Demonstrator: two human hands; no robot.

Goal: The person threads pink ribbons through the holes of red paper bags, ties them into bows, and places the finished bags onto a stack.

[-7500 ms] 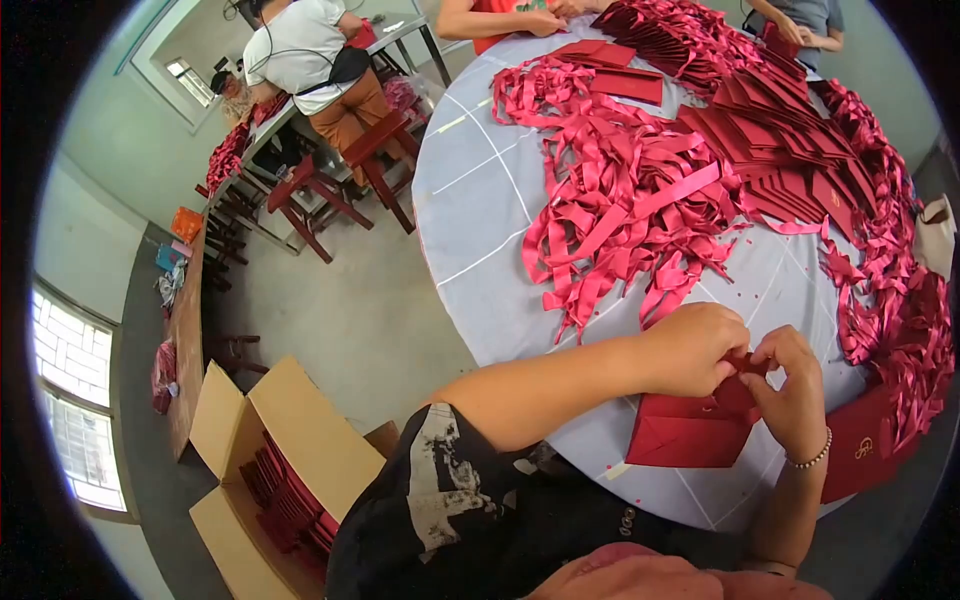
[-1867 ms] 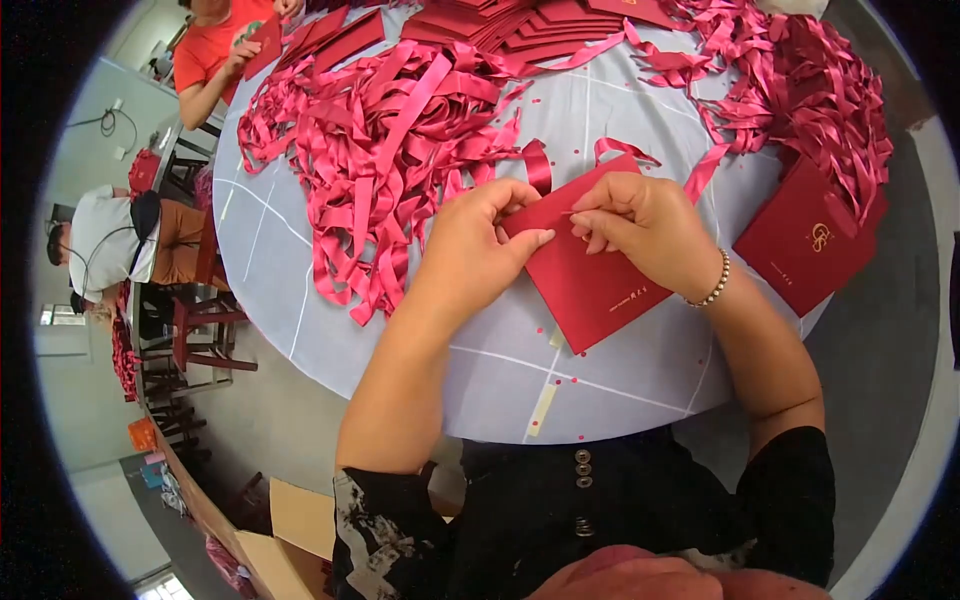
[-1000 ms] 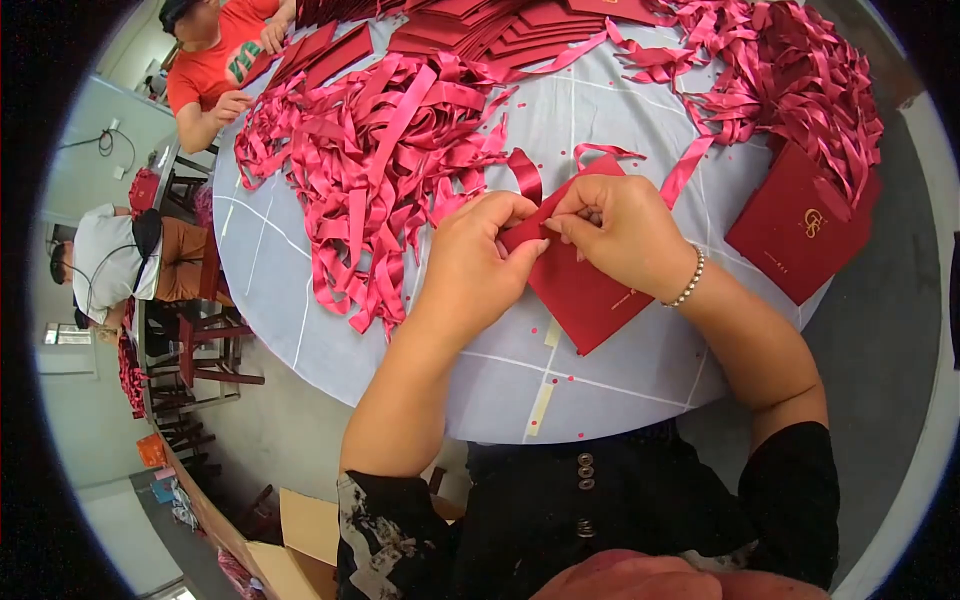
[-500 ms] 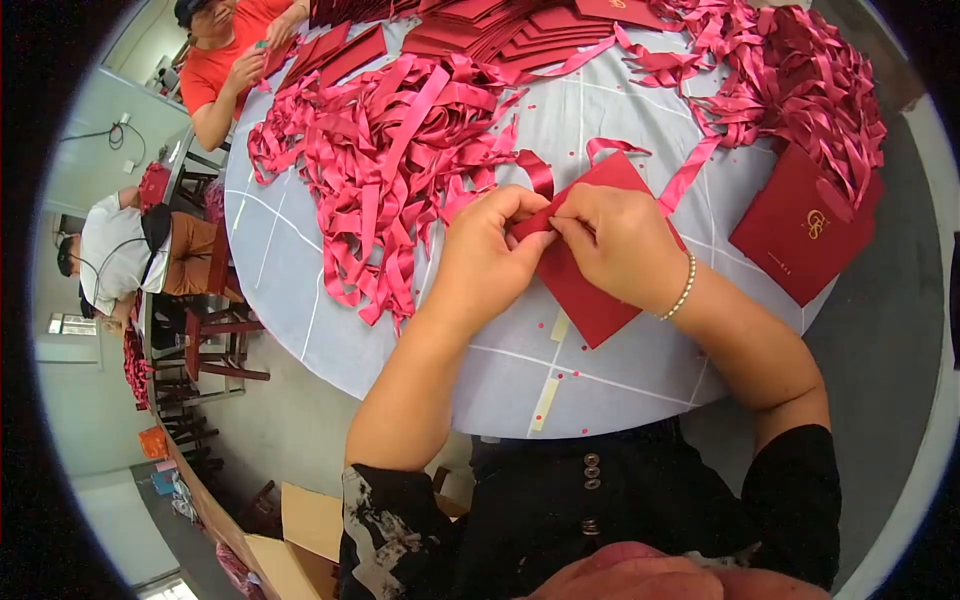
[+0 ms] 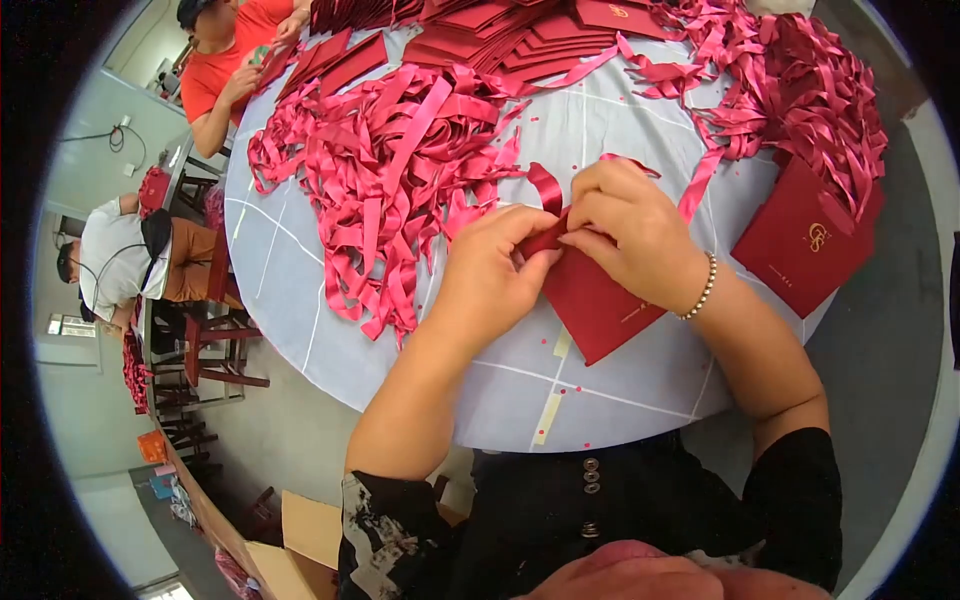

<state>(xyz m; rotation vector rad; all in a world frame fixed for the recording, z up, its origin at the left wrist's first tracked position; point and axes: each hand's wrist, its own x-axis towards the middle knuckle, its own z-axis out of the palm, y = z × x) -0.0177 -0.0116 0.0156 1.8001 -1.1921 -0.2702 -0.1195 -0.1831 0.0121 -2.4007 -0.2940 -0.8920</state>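
A dark red paper gift bag (image 5: 597, 318) lies tilted over the table in front of me, with small gold print near its lower right side. My left hand (image 5: 490, 268) is closed on its upper left edge, thumb and fingers pinching. Close beside it, my right hand (image 5: 640, 232) pinches the same edge with thumb and bent fingers, covering much of the bag. A short loop of red ribbon (image 5: 544, 188) sticks up from the bag by my left fingertips. What exactly lies between the fingertips is hidden.
A heap of pink-red ribbons (image 5: 385, 170) spreads left of my hands. Flat red bags (image 5: 500, 40) are stacked at the back. On the right are a gold-printed bag (image 5: 805, 240) and more ribbons (image 5: 800, 90). A person in orange (image 5: 215, 70) works across the round table.
My right hand has moved up slightly and turned. The bag has tilted, so gold print now shows on its face. Both hands still pinch its edge.
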